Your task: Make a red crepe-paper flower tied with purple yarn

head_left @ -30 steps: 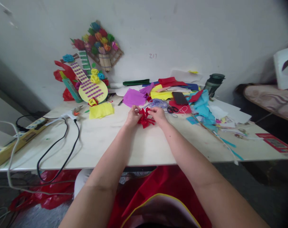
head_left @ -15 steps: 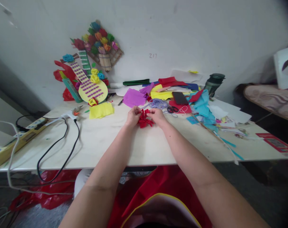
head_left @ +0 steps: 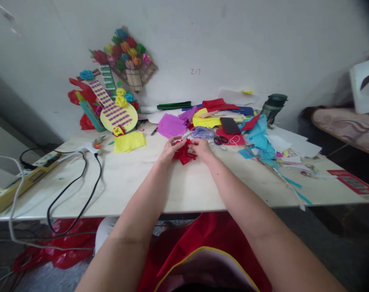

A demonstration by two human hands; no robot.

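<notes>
A ruffled red crepe-paper flower is held just above the middle of the table, between my two hands. My left hand grips its left side, fingers bent over the top edge. On the opposite side, the fingertips of my right hand pinch the paper. The hands partly cover the flower's upper part. Just behind them lie a tangle of pale purple cord and black-handled scissors.
Purple paper, yellow paper, blue crepe paper and a dark phone lie around. A glue gun with a looping cable rests left, near a power strip. A bottle stands back right.
The fingers of my left hand have shifted and stretched further across the red flower. Its ruffles sit a little differently, spread more to the left. My right hand stays nearly in place.
</notes>
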